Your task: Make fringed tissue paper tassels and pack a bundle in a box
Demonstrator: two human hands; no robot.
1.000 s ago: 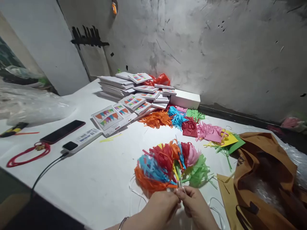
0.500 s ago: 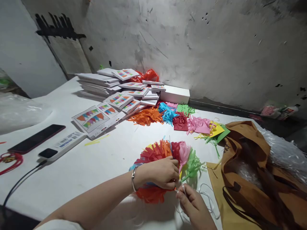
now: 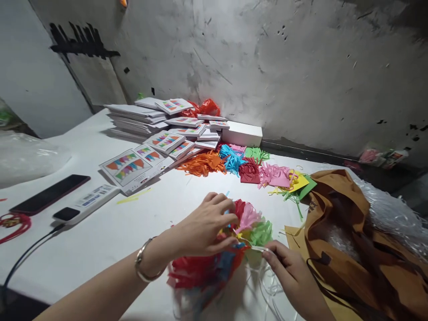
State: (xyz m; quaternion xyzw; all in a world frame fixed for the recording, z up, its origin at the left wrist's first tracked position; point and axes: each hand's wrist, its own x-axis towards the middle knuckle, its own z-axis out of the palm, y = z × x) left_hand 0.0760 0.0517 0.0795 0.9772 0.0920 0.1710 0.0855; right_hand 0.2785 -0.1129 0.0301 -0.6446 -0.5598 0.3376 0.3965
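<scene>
A bunch of crepe paper tassels in red, pink, green, blue and orange (image 3: 190,269) lies at the front of the white table; its lower part is smeared by motion. My left hand (image 3: 203,225), with a silver bangle at the wrist, reaches over the bunch. Its fingers are bent and spread apart, with the thumb away from them; whether the fingertips touch paper is hard to see. Pinched between thumb and forefinger of my right hand (image 3: 290,272) is a white string (image 3: 259,248), which runs left into the tassels. Loose loops of string hang below this hand.
Fringed paper pieces (image 3: 230,160) lie in a row toward the wall. Printed cards (image 3: 127,167) and stacks (image 3: 133,118) stand behind at left, beside a white box (image 3: 242,133). A phone (image 3: 50,194) and power bank (image 3: 87,205) are left; a brown bag (image 3: 341,214) is right.
My left hand has lifted off the string area and moved left, its fingers spreading. My right hand has shifted right with the string, drawing it straighter. The tassels swung down and left.
</scene>
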